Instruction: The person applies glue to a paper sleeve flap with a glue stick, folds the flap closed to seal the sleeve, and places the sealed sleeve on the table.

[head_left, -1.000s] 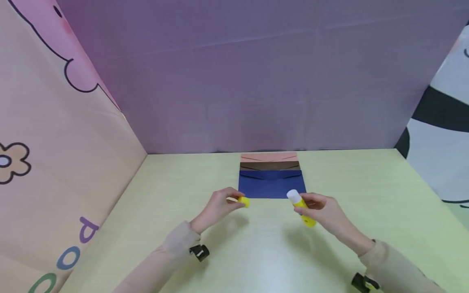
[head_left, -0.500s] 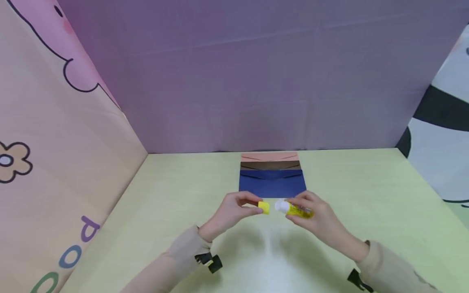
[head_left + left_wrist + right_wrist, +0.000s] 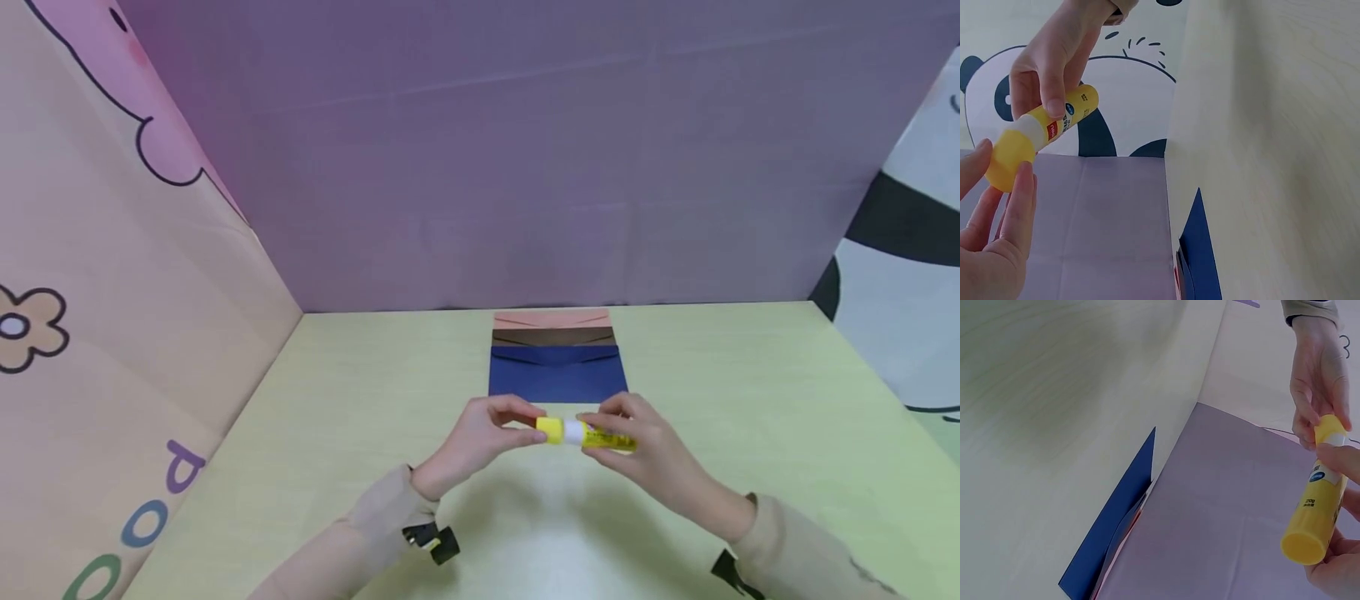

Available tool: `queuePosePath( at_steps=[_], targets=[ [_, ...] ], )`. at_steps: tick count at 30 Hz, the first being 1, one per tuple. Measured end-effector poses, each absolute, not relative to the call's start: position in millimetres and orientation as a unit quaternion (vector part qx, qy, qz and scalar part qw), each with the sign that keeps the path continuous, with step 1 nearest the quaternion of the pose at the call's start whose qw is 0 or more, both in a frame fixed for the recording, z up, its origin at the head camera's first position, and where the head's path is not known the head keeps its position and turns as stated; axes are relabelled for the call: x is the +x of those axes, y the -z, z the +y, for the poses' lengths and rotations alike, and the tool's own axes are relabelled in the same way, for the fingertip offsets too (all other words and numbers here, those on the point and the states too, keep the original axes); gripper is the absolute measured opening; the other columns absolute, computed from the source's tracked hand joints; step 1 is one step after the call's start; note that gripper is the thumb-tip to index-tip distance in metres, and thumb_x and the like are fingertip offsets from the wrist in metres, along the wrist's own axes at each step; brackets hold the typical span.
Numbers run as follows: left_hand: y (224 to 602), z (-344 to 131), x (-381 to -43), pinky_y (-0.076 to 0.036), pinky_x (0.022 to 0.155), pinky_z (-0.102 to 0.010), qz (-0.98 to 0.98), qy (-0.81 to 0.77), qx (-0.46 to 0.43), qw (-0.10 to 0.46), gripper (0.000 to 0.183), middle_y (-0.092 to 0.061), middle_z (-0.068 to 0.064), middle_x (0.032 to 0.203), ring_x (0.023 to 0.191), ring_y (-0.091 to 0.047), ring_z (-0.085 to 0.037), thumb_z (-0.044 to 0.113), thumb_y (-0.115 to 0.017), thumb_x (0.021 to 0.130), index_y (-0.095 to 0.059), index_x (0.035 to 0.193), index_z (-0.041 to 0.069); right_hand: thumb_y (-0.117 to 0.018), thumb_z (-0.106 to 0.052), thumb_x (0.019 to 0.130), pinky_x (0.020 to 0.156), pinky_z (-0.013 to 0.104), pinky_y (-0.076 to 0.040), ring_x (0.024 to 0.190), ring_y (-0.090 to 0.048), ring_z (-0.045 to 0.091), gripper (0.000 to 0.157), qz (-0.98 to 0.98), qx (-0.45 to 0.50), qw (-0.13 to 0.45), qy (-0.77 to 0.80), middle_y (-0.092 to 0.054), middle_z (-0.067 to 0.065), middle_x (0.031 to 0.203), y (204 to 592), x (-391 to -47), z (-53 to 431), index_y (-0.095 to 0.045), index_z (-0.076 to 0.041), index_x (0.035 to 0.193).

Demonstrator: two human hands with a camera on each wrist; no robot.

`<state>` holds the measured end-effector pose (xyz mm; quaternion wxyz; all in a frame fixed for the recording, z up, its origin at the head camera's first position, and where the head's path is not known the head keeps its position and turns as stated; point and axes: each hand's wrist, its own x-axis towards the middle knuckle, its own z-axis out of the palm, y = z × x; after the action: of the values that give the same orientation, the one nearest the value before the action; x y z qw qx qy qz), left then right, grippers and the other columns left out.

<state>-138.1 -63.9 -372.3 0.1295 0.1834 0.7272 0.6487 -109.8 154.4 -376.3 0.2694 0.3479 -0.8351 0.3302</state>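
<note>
My right hand grips the yellow body of a glue stick, held level above the table with its white collar pointing left. Between the thumb and fingers of my left hand is the yellow cap, lined up with the collar and meeting its end. In the left wrist view the cap sits against the white collar. The right wrist view shows the label and round base of the glue stick.
Blue, brown and pink envelopes lie overlapped at the back of the pale table. A purple backdrop rises behind, with printed cloth panels at the left and right.
My hands have come together over the table. The glue stick has turned from slanted to level, and the cap has moved right until it meets the white collar.
</note>
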Motion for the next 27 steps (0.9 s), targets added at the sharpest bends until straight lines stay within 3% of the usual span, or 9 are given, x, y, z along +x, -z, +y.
queuePosePath(
  at_steps=[6,9,11,14,17,27],
  targets=[
    [372.4,-60.6,-136.9,-0.051,0.071,-0.028,0.726,-0.646,0.194,0.131,0.023,-0.062,-0.011,0.096,0.083,-0.060,-0.014,0.004,-0.069,0.075,-0.064,0.096,-0.004,-0.080,0.001,0.054,0.060,0.006,-0.037,0.076,-0.040,0.008,0.039,-0.834,0.370,0.269,-0.308,-0.047,-0.001,0.082,374.8,-109.3,156.1,-0.069,-0.002,0.091],
    [371.7,-58.7,-135.4,-0.052,0.070,-0.028,0.727,-0.646,0.195,0.132,0.023,-0.062,-0.010,0.094,0.082,-0.061,-0.014,0.004,-0.070,0.074,-0.065,0.094,-0.004,-0.078,-0.012,0.064,0.060,0.005,-0.035,0.075,-0.039,0.008,0.030,-0.831,0.380,0.269,-0.303,-0.046,-0.002,0.081,374.0,-109.1,156.9,-0.069,-0.002,0.091],
    [371.6,-57.3,-134.1,-0.052,0.069,-0.027,0.729,-0.644,0.197,0.128,0.022,-0.062,-0.011,0.092,0.081,-0.061,-0.015,0.004,-0.070,0.073,-0.065,0.093,-0.004,-0.068,-0.027,0.075,0.059,0.005,-0.035,0.074,-0.038,0.008,0.030,-0.827,0.388,0.276,-0.301,-0.045,-0.003,0.079,373.6,-108.6,156.6,-0.069,-0.001,0.091],
    [372.7,-54.9,-132.1,-0.052,0.067,-0.027,0.733,-0.636,0.207,0.124,0.021,-0.063,-0.011,0.089,0.079,-0.061,-0.017,0.003,-0.071,0.072,-0.066,0.091,-0.003,-0.048,-0.039,0.084,0.058,0.006,-0.034,0.072,-0.038,0.009,0.044,-0.814,0.405,0.293,-0.294,-0.044,-0.002,0.077,373.4,-107.2,154.9,-0.069,-0.001,0.090],
    [374.4,-51.9,-130.8,-0.052,0.066,-0.027,0.735,-0.631,0.218,0.117,0.020,-0.064,-0.012,0.087,0.077,-0.062,-0.015,0.003,-0.071,0.072,-0.066,0.090,-0.003,-0.042,-0.040,0.086,0.058,0.007,-0.034,0.071,-0.039,0.010,0.048,-0.806,0.414,0.310,-0.288,-0.045,-0.002,0.076,373.6,-106.0,152.1,-0.069,-0.001,0.089],
    [375.2,-46.9,-129.9,-0.052,0.066,-0.026,0.738,-0.627,0.230,0.094,0.018,-0.064,-0.014,0.087,0.076,-0.060,-0.008,0.004,-0.071,0.072,-0.066,0.088,-0.004,-0.045,-0.038,0.086,0.058,0.010,-0.036,0.070,-0.042,0.012,0.046,-0.796,0.402,0.341,-0.297,-0.046,0.000,0.075,379.1,-106.0,148.1,-0.069,0.002,0.085]
  ],
)
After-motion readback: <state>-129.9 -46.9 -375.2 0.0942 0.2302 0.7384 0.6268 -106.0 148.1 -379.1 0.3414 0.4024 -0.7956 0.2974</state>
